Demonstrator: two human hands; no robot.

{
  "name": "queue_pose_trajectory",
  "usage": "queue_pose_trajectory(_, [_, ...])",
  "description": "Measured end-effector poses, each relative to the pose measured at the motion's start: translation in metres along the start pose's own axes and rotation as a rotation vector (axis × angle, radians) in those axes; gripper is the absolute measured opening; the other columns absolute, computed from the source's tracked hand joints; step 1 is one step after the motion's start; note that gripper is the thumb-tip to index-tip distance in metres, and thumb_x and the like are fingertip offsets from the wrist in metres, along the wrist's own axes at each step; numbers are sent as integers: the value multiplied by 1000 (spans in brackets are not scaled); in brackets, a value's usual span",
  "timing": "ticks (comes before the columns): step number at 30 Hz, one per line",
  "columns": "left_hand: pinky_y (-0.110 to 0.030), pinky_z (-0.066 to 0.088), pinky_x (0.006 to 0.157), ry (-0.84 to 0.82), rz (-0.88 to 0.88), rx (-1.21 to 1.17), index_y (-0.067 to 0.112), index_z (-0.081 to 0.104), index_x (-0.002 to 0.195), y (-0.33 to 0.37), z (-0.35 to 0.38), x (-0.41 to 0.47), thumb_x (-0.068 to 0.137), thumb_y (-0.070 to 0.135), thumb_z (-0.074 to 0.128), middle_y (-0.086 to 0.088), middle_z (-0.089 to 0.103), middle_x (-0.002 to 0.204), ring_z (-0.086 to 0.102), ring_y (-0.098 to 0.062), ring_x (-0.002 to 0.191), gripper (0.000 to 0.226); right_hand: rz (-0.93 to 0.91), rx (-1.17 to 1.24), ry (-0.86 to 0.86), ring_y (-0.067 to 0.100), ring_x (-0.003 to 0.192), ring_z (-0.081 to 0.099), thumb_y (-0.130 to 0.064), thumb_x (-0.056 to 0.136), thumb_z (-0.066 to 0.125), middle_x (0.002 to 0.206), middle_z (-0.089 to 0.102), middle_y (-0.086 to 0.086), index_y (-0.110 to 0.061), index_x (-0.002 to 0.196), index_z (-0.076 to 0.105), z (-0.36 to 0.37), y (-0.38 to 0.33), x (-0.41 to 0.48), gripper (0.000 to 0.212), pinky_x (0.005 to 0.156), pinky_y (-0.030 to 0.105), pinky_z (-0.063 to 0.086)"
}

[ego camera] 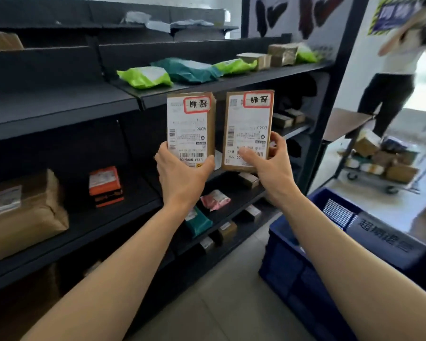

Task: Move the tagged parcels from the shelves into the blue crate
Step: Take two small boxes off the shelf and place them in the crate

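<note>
Head view: at mid-frame we hold two tagged parcels upright side by side. Our left hand (182, 173) clasps the left parcel (191, 126) at its bottom edge; our right hand (268, 163) pinches the right parcel (249, 129). Lower right sits the blue crate (293, 271), below the dark shelves (59, 112).

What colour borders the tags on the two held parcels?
Red, on both tags; head view.
</note>
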State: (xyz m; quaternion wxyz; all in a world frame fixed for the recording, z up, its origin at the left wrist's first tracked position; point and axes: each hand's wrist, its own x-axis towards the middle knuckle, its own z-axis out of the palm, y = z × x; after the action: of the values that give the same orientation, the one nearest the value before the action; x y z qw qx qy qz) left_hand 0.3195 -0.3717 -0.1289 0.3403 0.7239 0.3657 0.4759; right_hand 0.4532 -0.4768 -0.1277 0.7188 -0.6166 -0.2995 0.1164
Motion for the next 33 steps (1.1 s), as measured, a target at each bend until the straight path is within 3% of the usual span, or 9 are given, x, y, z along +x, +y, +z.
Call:
queue_pose_trajectory(4, [-48, 38, 105, -102, 35, -44, 14, 29, 130, 40, 86, -18, 61, 48, 72, 6, 32, 114, 40, -21, 118, 88, -9, -49, 132, 0, 93, 65, -18, 77, 77, 105, 62, -10, -20, 135, 32, -89, 1, 19, 74, 72, 13, 56])
queue_pose_trajectory(10, [-52, 37, 105, -293, 50, -109, 12, 27, 133, 87, 201, -55, 61, 50, 73, -4, 40, 127, 43, -23, 121, 93, 11, -125, 335, 17, 105, 63, -18, 76, 77, 106, 62, -7, -22, 131, 33, -213, 7, 27, 70, 89, 34, 55])
queue_pose_trajectory(15, [-48, 34, 104, -439, 69, -138, 13, 31, 129, 119, 279, -83, 60, 51, 73, -4, 42, 124, 45, -24, 118, 89, 12, -167, 508, 1, 92, 63, -19, 76, 77, 101, 62, -13, -20, 132, 34, -293, 13, 25, 71, 74, 16, 56])
queue_pose_trajectory(21, [-52, 38, 102, -603, 111, -168, 11, 31, 130, 141, 364, -101, 59, 54, 71, -4, 42, 124, 47, -25, 117, 93, 55, -177, 658, 8, 102, 63, -21, 75, 78, 113, 62, -4, -24, 129, 34, -358, 32, 34, 69, 71, 14, 56])
queue_pose_trajectory(27, [-53, 40, 102, -781, 158, -217, 11, 29, 130, 154, 450, -106, 63, 49, 73, -5, 41, 126, 47, -24, 117, 89, 82, -232, 829, 6, 101, 62, -21, 76, 77, 108, 61, -10, -31, 122, 34, -412, 53, 60, 63, 81, 23, 57])
queue_pose_trajectory(33, [-54, 40, 102, -960, 194, -212, 13, 30, 127, 159, 527, -117, 62, 52, 72, -4, 41, 125, 47, -25, 118, 86, 115, -250, 984, 10, 108, 61, -20, 75, 77, 120, 59, -3, -25, 133, 35, -456, 79, 79, 72, 85, 28, 58])
